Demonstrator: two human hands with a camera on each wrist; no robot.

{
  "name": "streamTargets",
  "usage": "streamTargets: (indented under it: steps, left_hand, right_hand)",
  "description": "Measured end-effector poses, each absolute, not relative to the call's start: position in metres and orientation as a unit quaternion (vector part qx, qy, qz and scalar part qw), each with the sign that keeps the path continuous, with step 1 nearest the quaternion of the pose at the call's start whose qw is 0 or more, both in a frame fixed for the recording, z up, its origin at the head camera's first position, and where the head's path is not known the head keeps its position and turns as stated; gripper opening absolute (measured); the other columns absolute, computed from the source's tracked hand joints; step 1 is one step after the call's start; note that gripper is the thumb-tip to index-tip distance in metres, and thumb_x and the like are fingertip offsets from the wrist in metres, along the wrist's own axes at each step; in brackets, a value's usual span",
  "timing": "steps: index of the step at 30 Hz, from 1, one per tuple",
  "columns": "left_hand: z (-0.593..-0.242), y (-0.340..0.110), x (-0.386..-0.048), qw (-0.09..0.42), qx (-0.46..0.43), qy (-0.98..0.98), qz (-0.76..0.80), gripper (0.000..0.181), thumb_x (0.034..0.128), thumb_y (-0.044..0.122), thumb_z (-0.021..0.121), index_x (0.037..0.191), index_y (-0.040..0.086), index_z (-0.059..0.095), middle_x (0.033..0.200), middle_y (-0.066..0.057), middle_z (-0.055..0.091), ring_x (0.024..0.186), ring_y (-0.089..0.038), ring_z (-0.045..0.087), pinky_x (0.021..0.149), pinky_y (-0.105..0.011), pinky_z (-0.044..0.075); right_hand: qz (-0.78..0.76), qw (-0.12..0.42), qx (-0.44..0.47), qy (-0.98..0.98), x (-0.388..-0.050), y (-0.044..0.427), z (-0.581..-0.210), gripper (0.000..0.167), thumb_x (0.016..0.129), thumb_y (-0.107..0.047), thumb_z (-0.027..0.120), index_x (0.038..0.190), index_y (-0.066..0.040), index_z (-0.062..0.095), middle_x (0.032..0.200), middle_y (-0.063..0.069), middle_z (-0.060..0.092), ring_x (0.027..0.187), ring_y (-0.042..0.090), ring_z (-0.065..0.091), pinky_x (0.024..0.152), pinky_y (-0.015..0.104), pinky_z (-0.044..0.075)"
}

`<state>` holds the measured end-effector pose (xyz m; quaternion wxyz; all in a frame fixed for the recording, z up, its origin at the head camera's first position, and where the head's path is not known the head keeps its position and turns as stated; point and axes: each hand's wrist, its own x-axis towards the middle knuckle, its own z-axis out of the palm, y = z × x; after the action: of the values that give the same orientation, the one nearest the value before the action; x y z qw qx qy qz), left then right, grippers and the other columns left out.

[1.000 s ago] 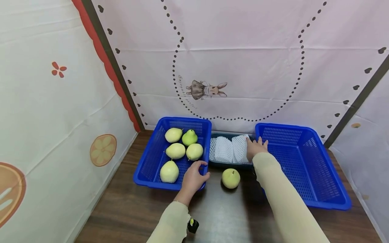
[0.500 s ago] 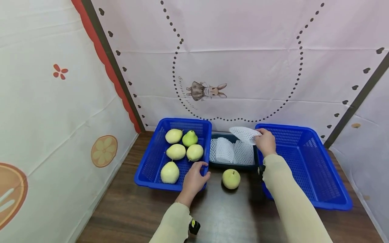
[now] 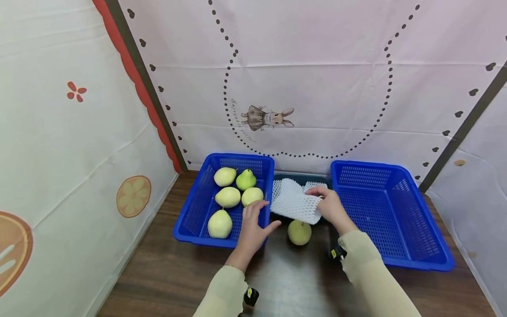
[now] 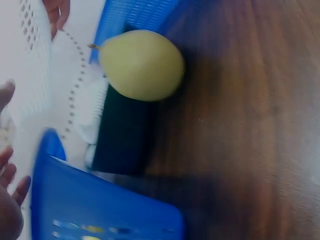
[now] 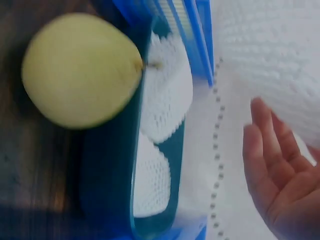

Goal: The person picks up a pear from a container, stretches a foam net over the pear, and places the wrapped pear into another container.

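In the head view, my right hand (image 3: pixel 332 210) pinches a white foam net sleeve (image 3: pixel 296 205) by its right end. The sleeve hangs flat over the dark green tray (image 3: pixel 286 176) and just above a pale green pear (image 3: pixel 299 233), which stands on the table with its stem up. My left hand (image 3: pixel 251 231) is held at the right side of the left blue basket (image 3: pixel 183 223), thumb and fingers spread, holding nothing. In the right wrist view, more foam net sleeves (image 5: pixel 167 90) lie in the tray. The held sleeve (image 5: pixel 280 55) shows only partly there.
Several pears (image 3: pixel 227 197) lie in the left blue basket. Another blue basket (image 3: pixel 429 233) stands to the right of the tray, with no fruit seen inside. Behind them rises a patterned cloth wall (image 3: pixel 317 88). Brown wooden table (image 3: pixel 158 273) extends in front.
My right hand has picked a foam net sleeve out of the tray and brought it left and nearer, over the pear. My left hand's thumb and fingers have spread wider.
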<state>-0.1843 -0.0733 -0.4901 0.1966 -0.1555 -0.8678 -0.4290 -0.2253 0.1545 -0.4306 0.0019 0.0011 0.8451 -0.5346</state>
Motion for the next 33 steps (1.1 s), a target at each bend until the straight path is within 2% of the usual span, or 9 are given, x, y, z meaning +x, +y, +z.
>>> streamTargets:
  steps: [3, 7, 11, 14, 17, 20, 25, 30, 33]
  left_hand:
    - [-0.478, -0.069, -0.185, 0.202, -0.213, -0.864, -0.408, 0.063, 0.0727, 0.034, 0.078, 0.127, 0.012, 0.054, 0.136, -0.008, 0.042, 0.124, -0.030, 0.033, 0.096, -0.054, 0.032]
    - [-0.468, -0.064, -0.186, 0.225, -0.259, -0.858, -0.382, 0.038, 0.0732, 0.027, 0.078, 0.109, 0.018, 0.070, 0.134, -0.003, 0.048, 0.127, -0.027, 0.032, 0.098, -0.057, 0.028]
    - [-0.460, -0.068, -0.179, 0.263, -0.295, -0.819, -0.416, 0.019, 0.0701, 0.012, 0.080, 0.089, 0.014, 0.076, 0.122, -0.003, 0.058, 0.126, -0.026, 0.036, 0.099, -0.055, 0.026]
    - [-0.456, -0.074, -0.174, 0.278, -0.324, -0.791, -0.439, 0.018, 0.0692, 0.007, 0.080, 0.086, 0.011, 0.076, 0.117, -0.005, 0.061, 0.124, -0.028, 0.038, 0.100, -0.053, 0.026]
    - [-0.460, -0.077, -0.175, 0.267, -0.331, -0.791, -0.440, 0.017, 0.0706, 0.008, 0.079, 0.088, 0.009, 0.075, 0.115, -0.007, 0.061, 0.122, -0.030, 0.041, 0.099, -0.052, 0.028]
    - [-0.468, -0.073, -0.179, 0.236, -0.314, -0.825, -0.407, 0.043, 0.0695, 0.019, 0.082, 0.109, 0.011, 0.068, 0.127, -0.009, 0.052, 0.125, -0.032, 0.037, 0.098, -0.054, 0.030]
    - [-0.477, -0.061, -0.190, 0.185, -0.300, -0.889, -0.293, 0.102, 0.0611, 0.038, 0.085, 0.142, 0.017, 0.027, 0.149, -0.011, 0.024, 0.136, -0.031, 0.018, 0.103, -0.055, 0.023]
    - [-0.483, -0.055, -0.197, 0.165, -0.264, -0.895, -0.320, 0.093, 0.0641, 0.023, 0.083, 0.141, 0.014, 0.031, 0.135, -0.008, 0.045, 0.129, -0.026, 0.033, 0.103, -0.049, 0.027]
    - [-0.487, -0.056, -0.197, 0.149, -0.200, -0.885, -0.394, 0.087, 0.0666, 0.018, 0.082, 0.139, 0.016, 0.034, 0.128, -0.010, 0.045, 0.120, -0.028, 0.038, 0.096, -0.047, 0.036]
  right_hand:
    - [-0.548, 0.025, -0.043, 0.835, -0.216, 0.145, -0.433, 0.026, 0.076, 0.009, 0.062, 0.100, 0.001, 0.066, 0.101, 0.015, 0.062, 0.079, 0.019, 0.057, 0.064, 0.026, 0.048]
    - [-0.541, 0.037, -0.086, 0.836, -0.209, 0.140, -0.437, 0.035, 0.078, 0.006, 0.066, 0.112, 0.001, 0.060, 0.104, 0.019, 0.059, 0.085, 0.028, 0.058, 0.068, 0.030, 0.048]
    - [-0.494, 0.036, -0.039, 0.868, -0.212, 0.146, -0.445, 0.034, 0.078, 0.007, 0.059, 0.112, 0.000, 0.061, 0.099, 0.019, 0.061, 0.075, 0.025, 0.058, 0.058, 0.029, 0.048]
    - [-0.490, 0.027, 0.027, 0.871, -0.217, 0.157, -0.450, 0.024, 0.078, 0.003, 0.058, 0.100, 0.000, 0.066, 0.092, 0.015, 0.063, 0.063, 0.018, 0.056, 0.048, 0.029, 0.048]
    - [-0.503, 0.011, 0.043, 0.863, -0.217, 0.164, -0.448, 0.018, 0.078, -0.002, 0.063, 0.095, 0.000, 0.067, 0.093, 0.014, 0.063, 0.065, 0.018, 0.056, 0.051, 0.029, 0.050]
    - [-0.494, 0.013, 0.017, 0.869, -0.214, 0.159, -0.441, 0.028, 0.072, 0.009, 0.053, 0.095, 0.002, 0.067, 0.095, 0.014, 0.063, 0.075, 0.020, 0.054, 0.059, 0.027, 0.047]
    - [-0.513, 0.062, -0.014, 0.856, -0.206, 0.144, -0.429, 0.038, 0.069, 0.016, 0.047, 0.100, 0.002, 0.064, 0.100, 0.015, 0.062, 0.083, 0.023, 0.052, 0.063, 0.026, 0.044]
    - [-0.581, 0.086, -0.034, 0.809, -0.200, 0.143, -0.429, 0.035, 0.082, 0.006, 0.053, 0.116, 0.001, 0.058, 0.102, 0.015, 0.060, 0.081, 0.018, 0.055, 0.065, 0.028, 0.049]
    - [-0.643, 0.092, -0.035, 0.760, -0.198, 0.148, -0.436, 0.038, 0.090, -0.011, 0.058, 0.125, 0.002, 0.051, 0.107, 0.017, 0.060, 0.086, 0.017, 0.058, 0.076, 0.038, 0.051]
